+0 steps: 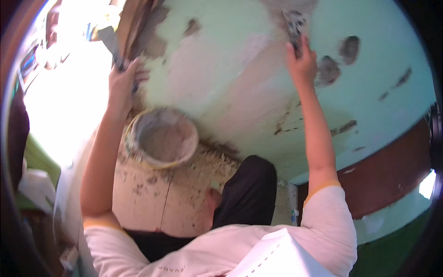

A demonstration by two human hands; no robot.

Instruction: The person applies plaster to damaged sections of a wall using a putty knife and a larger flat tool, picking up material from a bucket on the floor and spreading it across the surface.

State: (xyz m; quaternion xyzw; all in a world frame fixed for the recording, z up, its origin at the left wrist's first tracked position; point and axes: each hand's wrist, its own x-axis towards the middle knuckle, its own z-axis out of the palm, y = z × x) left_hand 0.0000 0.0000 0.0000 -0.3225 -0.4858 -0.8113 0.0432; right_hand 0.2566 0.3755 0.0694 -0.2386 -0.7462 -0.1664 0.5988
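Observation:
In my left hand is a putty knife, its flat blade pointing up and away beside the wooden door frame. My right hand grips a second scraper, smeared with grey-white filler, against the upper part of the green wall. Pale patches of filler cover parts of that wall, and bare grey holes show to the right of my right hand. Below my left hand a round bucket of greyish filler stands on the floor.
Crumbs and dried splashes lie on the tiled floor around the bucket. My bent knee in dark trousers is close to the wall's foot. A brown panel runs along the right, and a bright opening lies at the left.

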